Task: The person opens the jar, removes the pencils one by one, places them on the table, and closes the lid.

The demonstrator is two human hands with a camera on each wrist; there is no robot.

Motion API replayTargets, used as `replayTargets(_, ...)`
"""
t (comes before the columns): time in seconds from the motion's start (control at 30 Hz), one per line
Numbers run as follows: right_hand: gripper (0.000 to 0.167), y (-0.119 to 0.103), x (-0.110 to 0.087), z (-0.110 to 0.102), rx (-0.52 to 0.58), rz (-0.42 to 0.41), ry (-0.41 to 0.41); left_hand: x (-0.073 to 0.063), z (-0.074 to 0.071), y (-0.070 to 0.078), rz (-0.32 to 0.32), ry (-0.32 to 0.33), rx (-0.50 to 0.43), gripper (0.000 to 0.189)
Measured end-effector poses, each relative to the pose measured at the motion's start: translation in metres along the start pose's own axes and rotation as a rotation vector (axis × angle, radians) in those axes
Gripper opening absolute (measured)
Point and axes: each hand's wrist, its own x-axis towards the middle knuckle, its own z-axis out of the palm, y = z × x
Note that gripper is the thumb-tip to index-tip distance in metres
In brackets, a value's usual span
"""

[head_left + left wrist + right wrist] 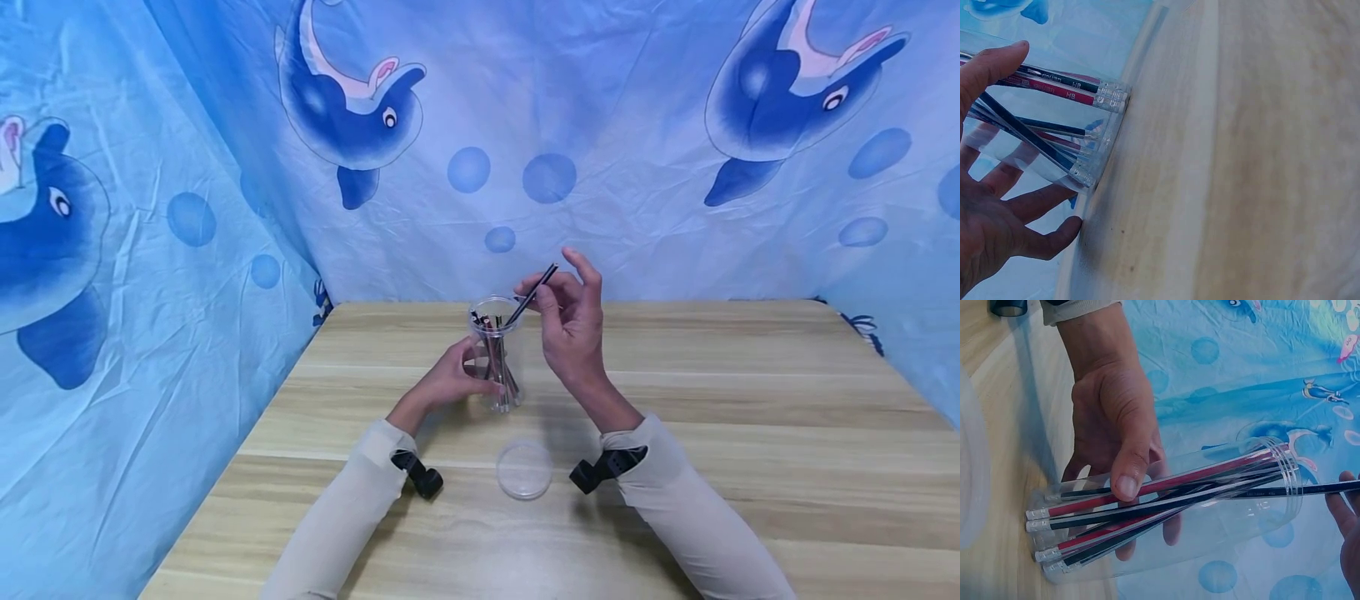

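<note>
A clear plastic jar [512, 354] stands upright on the table with several pencils [1147, 506] leaning inside, some red and some black, their eraser ends at the bottom. My left hand [453, 372] grips the jar around its lower side, thumb on the near face and fingers behind, as the left wrist view shows. Above the rim, my right hand [576, 325] pinches a black pencil [534, 293] between thumb and fingers. That pencil is tilted, its lower part inside the jar mouth and its upper end pointing up to the right.
A round clear lid [524, 470] lies flat on the wooden table [720, 400], nearer to me than the jar. Blue cloth [630, 225] printed with dolphins hangs behind the table's far edge and along the left side.
</note>
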Motion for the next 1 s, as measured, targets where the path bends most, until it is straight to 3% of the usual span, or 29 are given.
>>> replayTargets(0.47, 0.033, -0.013, 0.012, -0.009, 0.003, -0.117, 0.134, 0.0, 0.001, 0.0, -0.004, 0.0, 0.012, 0.094)
replayTargets(0.73, 0.033, -0.024, 0.027, -0.024, 0.024, -0.172, 0.269, 0.001, 0.001, 0.0, -0.015, 0.006, 0.025, 0.094)
replayTargets(1.0, 0.033, -0.032, 0.041, -0.05, 0.055, -0.15, 0.378, 0.001, 0.001, -0.002, 0.003, 0.012, 0.032, 0.081)
